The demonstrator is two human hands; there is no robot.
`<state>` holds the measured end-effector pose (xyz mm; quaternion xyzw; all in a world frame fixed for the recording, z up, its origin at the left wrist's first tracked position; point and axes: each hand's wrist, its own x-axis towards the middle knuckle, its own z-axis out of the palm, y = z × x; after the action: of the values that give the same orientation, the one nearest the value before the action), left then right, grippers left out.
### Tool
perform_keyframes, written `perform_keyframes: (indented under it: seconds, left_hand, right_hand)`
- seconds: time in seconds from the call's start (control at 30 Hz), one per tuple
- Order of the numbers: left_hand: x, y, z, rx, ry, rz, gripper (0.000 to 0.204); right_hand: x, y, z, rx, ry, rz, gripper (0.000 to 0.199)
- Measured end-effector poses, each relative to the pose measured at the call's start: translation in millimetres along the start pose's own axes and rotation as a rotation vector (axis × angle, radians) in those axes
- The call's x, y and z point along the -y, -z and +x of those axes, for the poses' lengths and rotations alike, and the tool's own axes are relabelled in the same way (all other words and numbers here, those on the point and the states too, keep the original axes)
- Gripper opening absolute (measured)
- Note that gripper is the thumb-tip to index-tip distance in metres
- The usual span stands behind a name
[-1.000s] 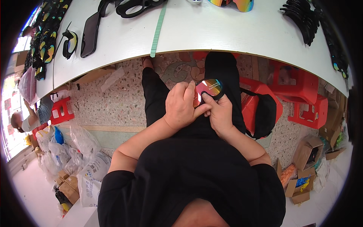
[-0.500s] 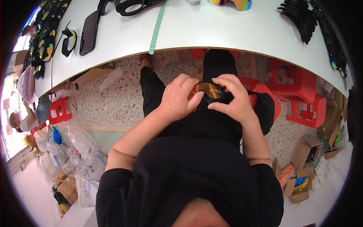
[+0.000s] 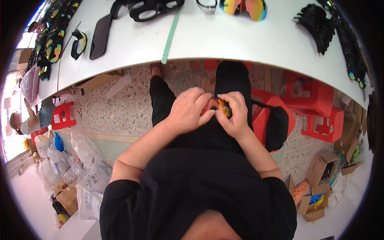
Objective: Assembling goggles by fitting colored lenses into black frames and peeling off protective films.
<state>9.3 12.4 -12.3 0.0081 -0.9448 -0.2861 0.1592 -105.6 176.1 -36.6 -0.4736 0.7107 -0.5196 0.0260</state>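
Over my lap, in front of the table edge, both of my hands are closed on a pair of sunglasses [image 3: 225, 109] with an orange mirrored lens. My left hand [image 3: 187, 109] pinches one side, and my right hand [image 3: 234, 114] wraps the other with fingers bent over its top. The thumbs nearly meet in the middle. Most of the frame is hidden behind the fingers. A small dark part shows between my hands. On the white table [image 3: 208, 44] lie another pair of sunglasses [image 3: 244, 8] with a rainbow lens and black frames [image 3: 156, 10].
A green tape strip [image 3: 171, 38], a phone [image 3: 101, 37] and a curved lens piece [image 3: 79, 44] lie on the table. Black parts [image 3: 316, 26] are stacked right. Red stools [image 3: 324, 124], cartons [image 3: 316, 202] and plastic bags [image 3: 86, 150] surround me. Another person [image 3: 34, 120] is far left.
My right hand has moved left, closer to my left hand. The sunglasses have turned, so less of the orange lens shows. The table sits slightly lower in view.
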Motion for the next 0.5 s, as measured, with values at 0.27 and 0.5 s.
perform_keyframes:
  seconds: [0.27,0.5]
  left_hand:
    - [14,-16,-6,-0.08,0.1,-0.24,0.022]
    - [26,-23,-10,-0.373,0.79,-0.806,0.024]
  right_hand:
    - [3,11,-3,0.189,-0.063,-0.004,0.053]
    - [8,-7,-6,0.064,-0.165,0.1,0.048]
